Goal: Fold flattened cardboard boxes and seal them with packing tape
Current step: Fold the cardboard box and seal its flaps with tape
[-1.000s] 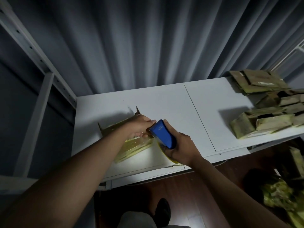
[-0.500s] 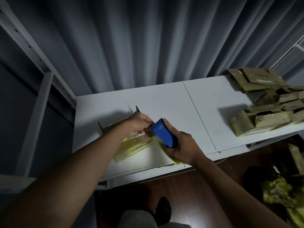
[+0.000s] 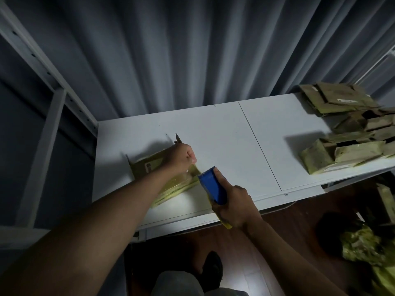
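A small cardboard box (image 3: pixel 149 165) lies on the white table (image 3: pixel 224 142), its flaps standing up at the far side. My left hand (image 3: pixel 183 154) rests on the box's right end with curled fingers, pinching the end of a clear tape strip (image 3: pixel 194 168). That strip runs down to a blue tape dispenser (image 3: pixel 212 184), which my right hand (image 3: pixel 232 205) grips just off the box's near right corner. The dispenser's toothed edge points up and away from me. A yellowish tape roll shows under my right palm.
Several folded cardboard boxes (image 3: pixel 350 150) are heaped at the table's right end, with flattened ones (image 3: pixel 335 99) behind them. More cardboard (image 3: pixel 367 246) lies on the dark wooden floor at the right. A white metal shelf frame (image 3: pixel 49 97) stands at the left. Grey curtains hang behind.
My right hand has drawn the dispenser away from my left hand, toward me and to the right, and a length of tape now stretches between them. The box has not moved.
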